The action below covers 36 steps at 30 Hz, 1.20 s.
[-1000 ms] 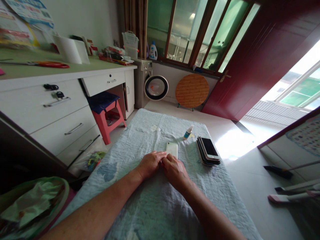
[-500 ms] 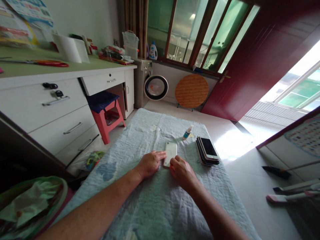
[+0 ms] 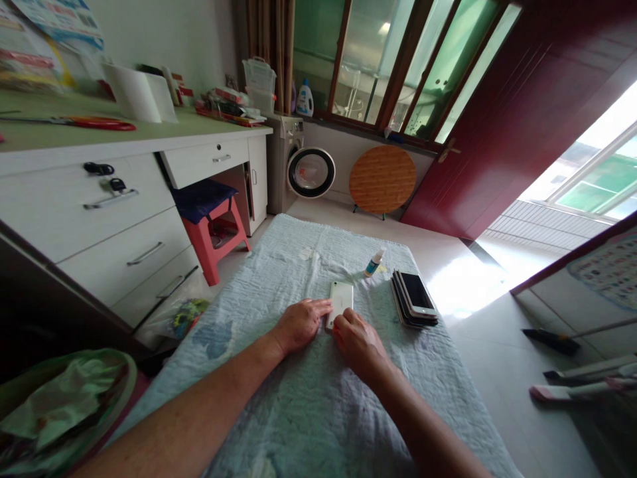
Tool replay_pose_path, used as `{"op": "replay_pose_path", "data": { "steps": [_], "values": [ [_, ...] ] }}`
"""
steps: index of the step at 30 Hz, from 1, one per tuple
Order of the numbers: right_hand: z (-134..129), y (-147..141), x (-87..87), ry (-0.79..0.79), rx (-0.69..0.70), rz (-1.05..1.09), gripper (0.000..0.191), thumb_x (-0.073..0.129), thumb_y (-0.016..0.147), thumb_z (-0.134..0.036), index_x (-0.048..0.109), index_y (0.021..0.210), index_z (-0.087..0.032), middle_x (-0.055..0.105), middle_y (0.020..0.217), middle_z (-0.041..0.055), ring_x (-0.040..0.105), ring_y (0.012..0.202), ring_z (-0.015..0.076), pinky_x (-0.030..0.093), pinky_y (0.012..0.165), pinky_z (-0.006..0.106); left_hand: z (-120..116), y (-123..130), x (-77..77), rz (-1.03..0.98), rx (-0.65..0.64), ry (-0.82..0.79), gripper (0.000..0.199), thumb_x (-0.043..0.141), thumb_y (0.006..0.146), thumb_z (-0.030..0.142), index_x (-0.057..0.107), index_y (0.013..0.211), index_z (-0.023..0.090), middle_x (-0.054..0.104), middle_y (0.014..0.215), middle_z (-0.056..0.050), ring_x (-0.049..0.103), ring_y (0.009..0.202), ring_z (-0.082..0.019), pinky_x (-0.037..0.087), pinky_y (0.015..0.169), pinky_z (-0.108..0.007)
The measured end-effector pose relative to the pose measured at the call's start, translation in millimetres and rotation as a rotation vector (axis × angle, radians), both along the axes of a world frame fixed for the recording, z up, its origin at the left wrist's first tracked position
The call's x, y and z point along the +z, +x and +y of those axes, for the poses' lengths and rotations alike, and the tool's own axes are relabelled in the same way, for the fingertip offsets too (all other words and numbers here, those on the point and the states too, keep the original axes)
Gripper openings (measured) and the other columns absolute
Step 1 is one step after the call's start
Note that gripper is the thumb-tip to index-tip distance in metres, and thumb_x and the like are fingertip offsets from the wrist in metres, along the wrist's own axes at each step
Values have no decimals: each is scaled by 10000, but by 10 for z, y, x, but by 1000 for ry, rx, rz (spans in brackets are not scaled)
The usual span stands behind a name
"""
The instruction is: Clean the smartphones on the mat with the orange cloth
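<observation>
A white smartphone [image 3: 342, 296] lies face down on the light blue quilted cloth [image 3: 293, 279], its camera at the upper left corner. My left hand [image 3: 302, 325] rests at its left side, fingers stretched out with the tips on the phone's edge. Over the phone's lower end, my right hand [image 3: 357, 337] has its fingers curled and pressed together. Whatever may be between those fingers is hidden. Beyond the phone stands a small spray bottle [image 3: 373, 263] with a clear cap and blue label. To the right is a stack of phones [image 3: 416, 299], a white-framed one on top.
Left of the cloth are a white desk [image 3: 209, 143], a red stool [image 3: 213, 226] and a bin [image 3: 122, 372] with crumpled paper. A washing machine [image 3: 283, 159] with its door open, a round wooden board [image 3: 382, 179] and a red door [image 3: 478, 119] stand behind.
My right hand has shifted slightly left along the phone's lower end. My left hand stays at the phone's left edge. The camera view has moved a little.
</observation>
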State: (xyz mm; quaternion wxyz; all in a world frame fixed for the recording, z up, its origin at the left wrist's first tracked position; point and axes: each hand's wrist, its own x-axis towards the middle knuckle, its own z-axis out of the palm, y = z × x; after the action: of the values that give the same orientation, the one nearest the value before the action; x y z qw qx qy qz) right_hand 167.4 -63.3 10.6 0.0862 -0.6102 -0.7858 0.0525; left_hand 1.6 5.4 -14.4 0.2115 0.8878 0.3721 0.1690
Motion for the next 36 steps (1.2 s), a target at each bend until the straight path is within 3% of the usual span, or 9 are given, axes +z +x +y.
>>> {"op": "replay_pose_path", "data": {
  "steps": [8, 13, 18, 29, 36],
  "values": [
    [-63, 311, 74, -44, -87, 143, 162, 480, 893, -125, 570, 770, -179, 542, 830, 14, 505, 694, 106, 338, 639, 209, -36, 2, 29, 12, -1, 47, 526, 492, 744, 98, 629, 1236, 219, 578, 1358, -20, 570, 1203, -179, 412, 1054, -291],
    [-91, 282, 55, -20, -19, 335, 146, 501, 819, -68, 583, 773, -181, 519, 853, 9, 522, 772, 112, 371, 702, 194, -61, -12, 59, 14, -22, 52, 483, 594, 775, 258, 608, 1253, 195, 564, 1369, -73, 534, 1251, -217, 370, 1090, -334],
    [-33, 311, 19, -47, -32, 357, 185, 504, 767, -46, 630, 757, -181, 539, 852, 12, 533, 764, 110, 376, 708, 196, -52, -22, 33, 3, -15, 27, 475, 645, 823, 403, 604, 1254, 209, 553, 1384, -58, 538, 1241, -239, 386, 1071, -354],
    [611, 473, -20, -12, -190, 226, 176, 541, 756, -118, 709, 785, -161, 661, 757, 34, 564, 720, 140, 384, 686, 214, -40, -35, 28, 3, -46, 19, 419, 597, 886, 429, 592, 1258, 237, 542, 1393, -61, 540, 1242, -244, 384, 1064, -367],
    [1016, 486, -74, 49, -303, 180, 220, 503, 821, -155, 720, 853, -135, 652, 894, 83, 571, 811, 151, 391, 743, 218, -49, -34, 64, 1, -38, 41, 417, 640, 860, 383, 609, 1241, 218, 563, 1370, -73, 594, 1144, -265, 458, 976, -372]
  ]
}}
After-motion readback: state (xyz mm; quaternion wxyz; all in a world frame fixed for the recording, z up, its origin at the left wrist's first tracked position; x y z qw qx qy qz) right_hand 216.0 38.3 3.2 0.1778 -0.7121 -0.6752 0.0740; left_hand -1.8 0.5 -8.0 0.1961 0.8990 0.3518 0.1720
